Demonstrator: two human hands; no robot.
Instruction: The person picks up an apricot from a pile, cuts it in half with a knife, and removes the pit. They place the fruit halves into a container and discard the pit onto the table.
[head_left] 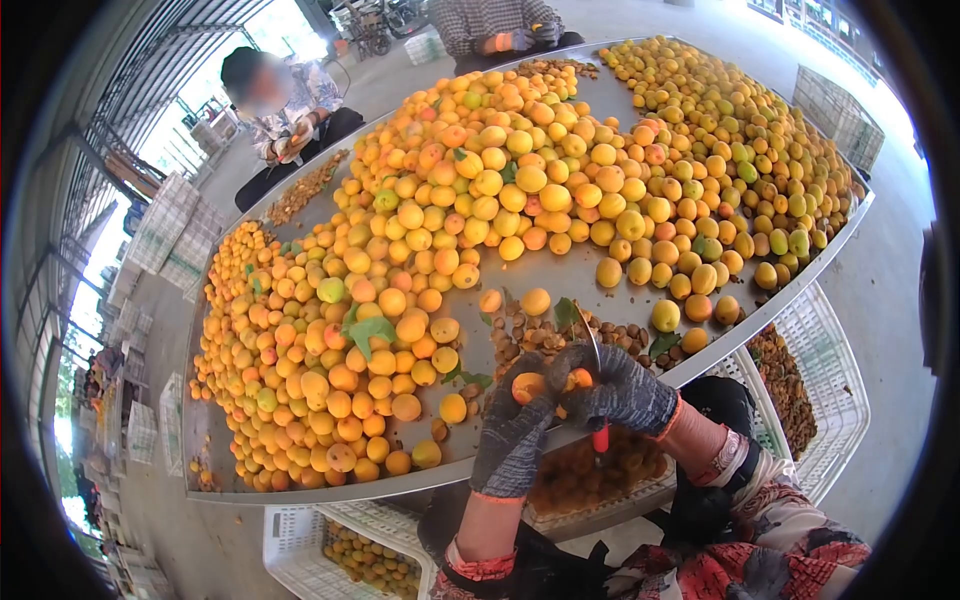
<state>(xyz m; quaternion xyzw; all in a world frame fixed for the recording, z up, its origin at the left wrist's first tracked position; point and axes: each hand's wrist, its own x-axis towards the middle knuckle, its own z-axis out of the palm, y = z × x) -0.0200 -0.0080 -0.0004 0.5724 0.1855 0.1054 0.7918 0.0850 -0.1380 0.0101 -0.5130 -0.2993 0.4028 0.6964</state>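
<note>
My left hand (512, 430), in a dark grey knitted glove with an orange cuff, is closed around an orange apricot (528, 388). Close against it, my right hand (630, 393) in a matching glove grips a small knife (600, 438). The knife's red handle sticks out below the fist, and its thin blade rises above the fingers. A piece of apricot (578, 379) shows between the two hands, partly covered by the gloves. Just beyond the fingers, brown apricot stones (520, 335) lie heaped on the metal table (555, 268).
Whole apricots (430, 190) cover much of the raised-rim table. Below its near edge stand white plastic crates, one with apricots (372, 562), one with stones (780, 385). A crate of halved fruit (600, 480) sits under my hands. Two people (290, 110) (495, 30) work across the table.
</note>
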